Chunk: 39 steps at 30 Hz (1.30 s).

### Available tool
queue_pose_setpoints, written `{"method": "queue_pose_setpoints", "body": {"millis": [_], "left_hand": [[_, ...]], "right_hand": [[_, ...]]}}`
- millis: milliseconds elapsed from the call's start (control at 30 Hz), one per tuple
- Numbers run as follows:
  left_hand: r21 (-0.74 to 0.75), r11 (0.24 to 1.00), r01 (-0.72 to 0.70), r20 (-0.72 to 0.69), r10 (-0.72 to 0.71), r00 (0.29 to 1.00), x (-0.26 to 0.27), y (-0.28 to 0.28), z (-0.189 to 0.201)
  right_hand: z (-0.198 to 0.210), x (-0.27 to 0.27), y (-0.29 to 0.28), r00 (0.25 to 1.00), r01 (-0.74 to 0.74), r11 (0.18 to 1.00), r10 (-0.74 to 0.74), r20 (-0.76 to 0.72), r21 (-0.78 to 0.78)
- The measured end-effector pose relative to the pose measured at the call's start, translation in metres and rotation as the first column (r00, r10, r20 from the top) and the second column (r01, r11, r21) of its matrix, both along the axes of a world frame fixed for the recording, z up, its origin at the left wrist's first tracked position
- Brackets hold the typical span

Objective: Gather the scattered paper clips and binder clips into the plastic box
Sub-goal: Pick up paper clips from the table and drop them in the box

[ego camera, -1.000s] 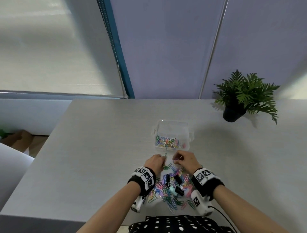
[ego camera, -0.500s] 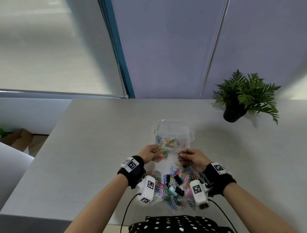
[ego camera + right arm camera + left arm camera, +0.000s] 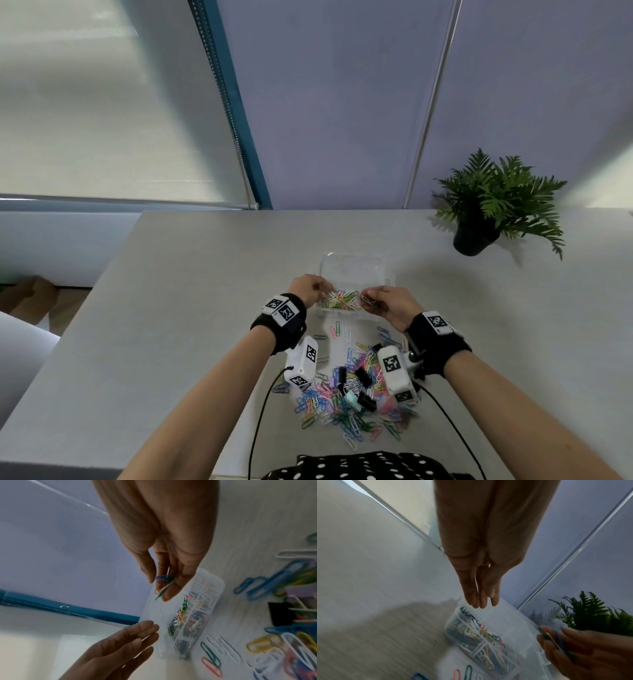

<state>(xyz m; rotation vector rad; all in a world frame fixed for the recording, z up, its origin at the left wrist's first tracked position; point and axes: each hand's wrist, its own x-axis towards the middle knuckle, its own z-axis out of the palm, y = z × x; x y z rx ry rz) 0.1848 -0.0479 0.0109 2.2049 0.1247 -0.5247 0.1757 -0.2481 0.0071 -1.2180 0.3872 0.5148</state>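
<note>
While both forearms reach forward over the grey desk [image 3: 171,308], the right hand [image 3: 387,305] hangs above the clear plastic box [image 3: 352,270], fingers [image 3: 173,588] pinching a small bunch of coloured wire paper clips [image 3: 163,582]. Left hand [image 3: 308,287]: at the box's left edge, fingers [image 3: 479,599] straight, pressed together, holding nothing. Box: mid-desk, partly filled with clips. Loose pile of coloured paper clips [image 3: 342,411] and black binder clips [image 3: 363,375]: near desk edge. Wrist bands [image 3: 284,311]: black-and-white square markers, no legible writing.

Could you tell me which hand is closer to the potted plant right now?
Right. The right hand is at the plastic box's plant-side edge; the left hand is at its opposite edge, farther from the potted plant.
</note>
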Motion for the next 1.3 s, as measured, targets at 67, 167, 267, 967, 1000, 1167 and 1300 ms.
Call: {"method": "queue_pose_setpoints", "body": {"millis": [67, 167, 267, 967, 1000, 1167, 1300], "left_hand": [[-0.033, 0.999, -0.001, 0.047, 0.003, 0.999, -0.006, 0.007, 0.005], [-0.118, 0.993, 0.006, 0.059, 0.001, 0.998, -0.020, 0.020, 0.012], [-0.137, 0.989, 0.063, 0.008, -0.062, 0.998, -0.041, 0.038, 0.013], [0.509, 0.837, 0.198, 0.064, -0.266, 0.962, -0.178, 0.015, -0.045], [0.481, 0.861, 0.167, 0.088, -0.237, 0.967, -0.173, 0.013, -0.045], [0.471, 0.878, 0.088, 0.132, -0.169, 0.977, -0.150, 0.006, -0.044], [0.490, 0.865, 0.112, 0.106, -0.187, 0.977, -0.149, 0.004, -0.042]], "right_hand": [[0.000, 0.008, 0.004, 0.999, -0.016, 0.996, 0.020, 0.041, -0.084], [0.001, 0.019, 0.009, 0.988, -0.095, 0.964, 0.122, 0.096, -0.249], [0.002, 0.022, 0.012, 0.906, -0.260, 0.771, 0.403, 0.131, -0.581], [-0.037, -0.113, 0.061, -0.025, -0.077, -0.030, 0.999, -0.029, -0.997], [-0.038, -0.109, 0.060, 0.018, -0.092, 0.004, 1.000, 0.003, -0.996], [-0.044, -0.091, 0.055, 0.225, -0.199, 0.132, 0.970, 0.085, -0.971], [-0.048, -0.084, 0.050, 0.354, -0.235, 0.240, 0.924, 0.147, -0.942]]}}
